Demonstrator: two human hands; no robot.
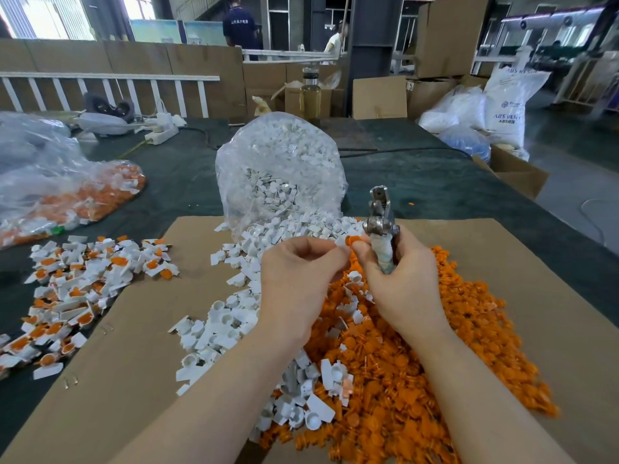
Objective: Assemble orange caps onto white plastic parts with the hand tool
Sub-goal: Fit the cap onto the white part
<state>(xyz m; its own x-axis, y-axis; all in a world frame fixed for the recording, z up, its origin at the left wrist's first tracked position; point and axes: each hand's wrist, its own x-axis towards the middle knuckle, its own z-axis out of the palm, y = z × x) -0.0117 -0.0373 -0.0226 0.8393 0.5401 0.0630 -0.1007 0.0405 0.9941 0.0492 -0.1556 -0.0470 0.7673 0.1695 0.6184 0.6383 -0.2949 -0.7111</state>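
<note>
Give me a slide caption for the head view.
Left hand and right hand, gripping tool, fit orange cap above parts piles.

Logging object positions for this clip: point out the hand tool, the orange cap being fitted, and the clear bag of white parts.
hand tool [380, 209]: head view, on its metal jaw end above the right hand.
orange cap [352, 240]: head view, on its rounded top.
clear bag of white parts [278, 162]: head view, on its bulging front.

Orange caps [418, 363] heap beside white parts [227, 316] on brown cardboard [536, 279]. The desk [418, 182] is dark green. The tool [380, 216] is silver metal, its handle wrapped pale.
</note>
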